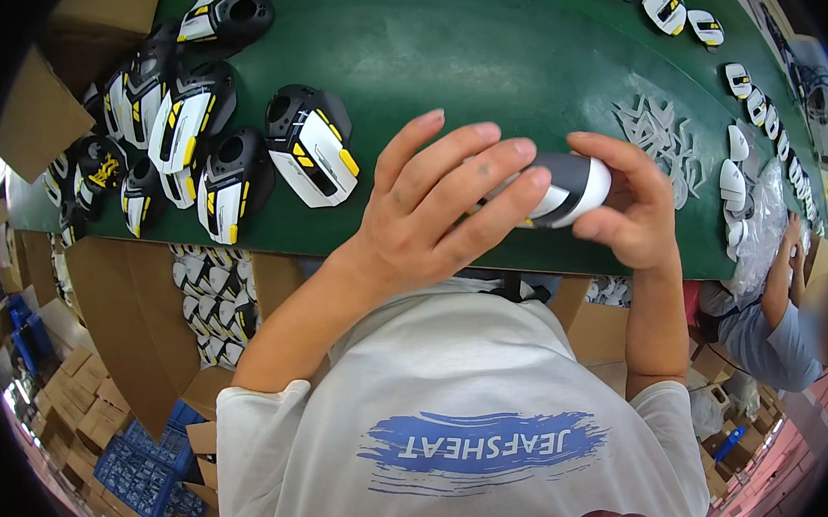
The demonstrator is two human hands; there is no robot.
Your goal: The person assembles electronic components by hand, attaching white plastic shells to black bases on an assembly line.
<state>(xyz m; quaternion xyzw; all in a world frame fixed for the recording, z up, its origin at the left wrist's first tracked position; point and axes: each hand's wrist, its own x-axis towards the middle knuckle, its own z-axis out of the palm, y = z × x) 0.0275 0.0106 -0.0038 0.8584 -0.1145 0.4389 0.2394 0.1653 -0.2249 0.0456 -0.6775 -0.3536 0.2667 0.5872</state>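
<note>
A rounded plastic shell (592, 187) in white and dark grey, with a little yellow, is held between my hands above the near part of the green table. My right hand (640, 202) has its thumb and fingers around the white end. Across the other end lie the fingers of my left hand (439, 200), closed over the shell and hiding much of it; its thumb is out of sight. A black and white shell with yellow accents (313, 149) rests on the table just left of my left hand.
Similar shells (179, 131) cluster at the left, and others line the far right edge (664, 8). Small translucent plastic pieces (663, 144) are heaped right of my hands. Open cartons (142, 313) of parts stand below the table edge. A co-worker (769, 332) sits at the right beside clear plastic bags (760, 237).
</note>
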